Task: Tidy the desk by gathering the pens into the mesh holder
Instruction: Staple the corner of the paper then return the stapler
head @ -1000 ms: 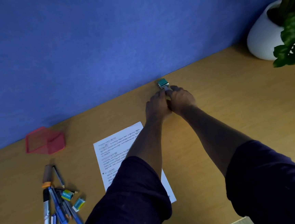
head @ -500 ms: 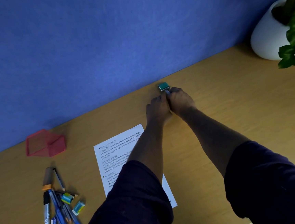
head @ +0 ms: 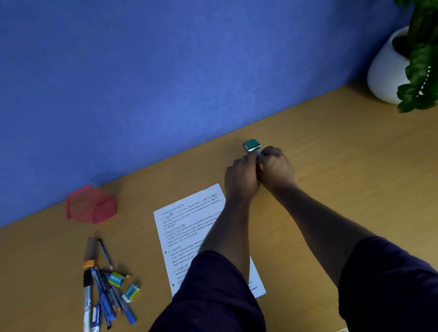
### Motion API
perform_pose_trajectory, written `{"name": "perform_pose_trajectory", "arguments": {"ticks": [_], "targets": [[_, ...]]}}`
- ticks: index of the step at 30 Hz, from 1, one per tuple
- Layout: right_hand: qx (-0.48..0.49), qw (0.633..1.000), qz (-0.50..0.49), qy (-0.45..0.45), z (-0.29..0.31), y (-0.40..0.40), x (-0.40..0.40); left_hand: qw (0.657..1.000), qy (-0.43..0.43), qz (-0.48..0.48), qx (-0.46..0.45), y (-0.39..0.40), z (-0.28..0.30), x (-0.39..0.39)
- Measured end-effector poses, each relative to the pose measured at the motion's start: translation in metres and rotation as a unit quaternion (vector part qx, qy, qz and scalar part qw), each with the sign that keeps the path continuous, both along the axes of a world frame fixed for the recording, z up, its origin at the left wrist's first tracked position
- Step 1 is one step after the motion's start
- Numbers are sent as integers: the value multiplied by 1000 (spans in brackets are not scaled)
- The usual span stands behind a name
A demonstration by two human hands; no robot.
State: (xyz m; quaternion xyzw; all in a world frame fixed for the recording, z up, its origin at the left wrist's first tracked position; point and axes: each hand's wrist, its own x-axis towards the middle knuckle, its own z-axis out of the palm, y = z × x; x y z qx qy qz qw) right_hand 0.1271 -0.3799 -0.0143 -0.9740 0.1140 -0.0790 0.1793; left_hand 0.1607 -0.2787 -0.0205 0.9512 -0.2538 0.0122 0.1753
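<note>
Several pens and markers lie in a loose pile at the near left of the wooden desk. The red mesh holder lies on its side by the blue wall, beyond the pile. My left hand and my right hand are pressed together at the far middle of the desk, well right of the pens. Their curled fingertips pinch the silver end of a small teal object, which sticks out past them toward the wall.
A printed sheet of paper lies between the pens and my hands, partly under my left forearm. Two small teal-and-white erasers sit beside the pens. A white pot with a green plant stands at the far right.
Both hands, still joined on the teal object, have drawn back slightly from the wall toward me. The pens and holder have not moved.
</note>
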Motion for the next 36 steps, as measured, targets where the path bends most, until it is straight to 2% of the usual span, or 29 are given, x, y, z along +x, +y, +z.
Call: {"name": "perform_pose_trajectory", "arguments": {"ticks": [7,25,36], "targets": [[19,1000,9,-13,20,42,-34,999,-33,5,-18,43,12,-30],[77,992,52,86,56,138,-129,999,6,50,-7,154,30,-121],[79,990,82,89,67,173,-142,998,31,60,11,198,28,-136]]}}
